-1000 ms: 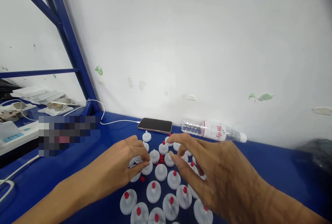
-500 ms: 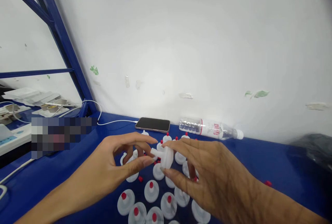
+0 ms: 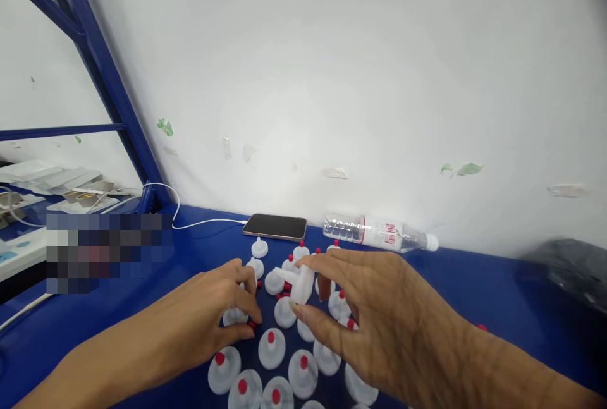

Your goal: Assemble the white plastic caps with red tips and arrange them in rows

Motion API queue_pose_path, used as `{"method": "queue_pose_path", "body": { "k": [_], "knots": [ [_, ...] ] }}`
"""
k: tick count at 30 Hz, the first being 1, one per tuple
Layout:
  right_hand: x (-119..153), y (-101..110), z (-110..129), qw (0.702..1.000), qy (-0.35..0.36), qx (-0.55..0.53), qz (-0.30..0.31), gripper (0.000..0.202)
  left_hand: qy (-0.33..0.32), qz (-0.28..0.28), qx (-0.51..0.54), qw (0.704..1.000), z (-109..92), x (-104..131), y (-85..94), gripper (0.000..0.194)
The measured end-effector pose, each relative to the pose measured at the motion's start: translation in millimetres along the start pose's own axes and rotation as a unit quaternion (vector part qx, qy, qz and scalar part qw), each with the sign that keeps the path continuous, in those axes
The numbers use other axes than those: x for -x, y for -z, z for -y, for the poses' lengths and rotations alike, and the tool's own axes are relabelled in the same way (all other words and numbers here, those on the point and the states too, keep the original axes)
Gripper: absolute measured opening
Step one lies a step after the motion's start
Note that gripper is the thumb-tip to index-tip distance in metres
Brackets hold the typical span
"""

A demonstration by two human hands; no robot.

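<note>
My right hand pinches a white, translucent round plastic piece with a narrow spout between thumb and fingers. Its spout points left and bears no red cap. Down at the blue table, my left hand closes thumb and fingertips around a small red cap, which is partly hidden. Similar round pieces lie about both hands, many with red caps on their spouts, such as this capped piece. At the back, an uncapped piece stands spout up.
A phone on a white cable lies by the wall, beside a clear plastic bottle on its side. A dark plastic bag is at the right. Blue metal framing and a white power strip are on the left.
My left hand has moved down and left, away from the spout of the held piece, and its fingers have closed at a loose red cap. My right hand keeps its hold.
</note>
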State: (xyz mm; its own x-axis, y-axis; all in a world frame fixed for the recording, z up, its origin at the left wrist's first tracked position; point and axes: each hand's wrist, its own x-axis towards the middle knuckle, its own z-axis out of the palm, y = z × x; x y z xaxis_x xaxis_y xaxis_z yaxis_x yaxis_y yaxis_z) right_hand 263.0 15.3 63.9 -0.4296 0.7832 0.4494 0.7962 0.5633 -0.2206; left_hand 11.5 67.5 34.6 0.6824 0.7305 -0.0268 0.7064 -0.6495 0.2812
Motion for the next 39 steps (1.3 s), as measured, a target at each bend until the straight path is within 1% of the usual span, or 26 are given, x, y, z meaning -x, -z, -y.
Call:
{"method": "queue_pose_path", "body": {
  "k": [3, 5, 7, 9, 12, 14, 16, 18, 22, 26, 33, 34, 35, 38, 39],
  "knots": [
    [-0.5, 1.5, 0.5, 0.999, -0.012, -0.039, 0.002, 0.012, -0.002, -0.004, -0.004, 1.000, 1.5, -2.1, -4.8, 0.022],
    [-0.7, 1.1, 0.1, 0.999, -0.015, -0.028, 0.012, 0.016, -0.009, -0.019, 0.009, 1.000, -0.2, -2.4, -3.2, 0.020],
    [-0.7, 0.0, -0.6, 0.999, -0.018, -0.009, 0.030, 0.020, -0.003, -0.053, 0.030, 0.998, -3.9, -1.7, 1.6, 0.014],
    [-0.8, -1.2, -1.3, 0.998, -0.020, 0.007, 0.051, 0.023, 0.020, -0.098, 0.055, 0.993, -8.8, -0.2, 7.6, 0.011],
    [-1.5, -2.4, -1.9, 0.997, -0.019, 0.020, 0.075, 0.026, 0.046, -0.154, 0.104, 0.981, -17.0, 1.4, 13.6, 0.020],
    [-2.2, -2.4, -1.9, 0.995, -0.019, 0.026, 0.089, 0.029, 0.029, -0.189, 0.155, 0.969, -21.9, 1.3, 13.8, 0.019],
    [-3.0, -2.0, -1.8, 0.994, -0.018, 0.032, 0.101, 0.032, 0.005, -0.217, 0.197, 0.956, -25.3, 0.7, 11.4, 0.012],
    [-3.4, -1.6, -1.6, 0.993, -0.018, 0.036, 0.107, 0.035, -0.005, -0.234, 0.210, 0.949, -26.8, 0.1, 8.4, 0.007],
    [-2.3, -0.9, -1.1, 0.993, -0.009, 0.032, 0.113, 0.033, 0.000, -0.246, 0.218, 0.944, -25.1, -1.5, 5.8, 0.007],
    [0.0, -0.5, -0.6, 0.993, 0.008, 0.016, 0.113, 0.020, -0.029, -0.233, 0.241, 0.942, -23.5, -3.3, 7.8, 0.008],
    [1.3, -2.9, -0.1, 0.994, 0.018, -0.001, 0.110, 0.017, -0.057, -0.230, 0.261, 0.936, -28.7, 0.2, 6.4, 0.008],
    [1.6, -4.2, -0.8, 0.994, 0.019, -0.003, 0.107, 0.020, -0.057, -0.228, 0.255, 0.938, -28.6, 0.4, 5.9, 0.009],
    [1.9, -5.6, -1.7, 0.995, 0.018, -0.003, 0.100, 0.027, -0.056, -0.227, 0.242, 0.942, -27.9, 0.4, 5.6, 0.009],
    [2.2, -7.9, -5.1, 0.998, 0.011, 0.007, 0.066, 0.061, -0.063, -0.234, 0.158, 0.957, -22.8, -0.1, 8.4, 0.012],
    [1.7, -7.4, -6.1, 0.998, 0.002, 0.011, 0.054, 0.067, -0.067, -0.237, 0.126, 0.961, -20.4, -0.1, 10.6, 0.013]
  ]
}}
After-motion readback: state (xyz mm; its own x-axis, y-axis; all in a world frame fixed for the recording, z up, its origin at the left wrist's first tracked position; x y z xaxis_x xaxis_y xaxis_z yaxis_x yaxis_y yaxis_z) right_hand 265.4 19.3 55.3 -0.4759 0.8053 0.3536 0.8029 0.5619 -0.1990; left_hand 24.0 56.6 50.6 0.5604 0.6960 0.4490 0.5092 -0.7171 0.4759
